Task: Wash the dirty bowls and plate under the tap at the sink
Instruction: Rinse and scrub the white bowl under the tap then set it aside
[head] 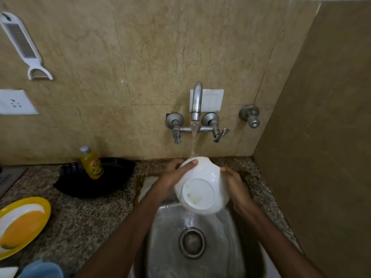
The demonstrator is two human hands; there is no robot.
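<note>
I hold the white bowl in both hands over the sink, its base turned toward me and its mouth facing away. My left hand grips the upper left rim, thumb pressed on the outer wall, the other fingers hidden behind. My right hand curls against the right side. Water from the tap strikes the top edge and runs off below toward the drain. 1 yellow plate lies on the counter to the left, well apart.
</note>
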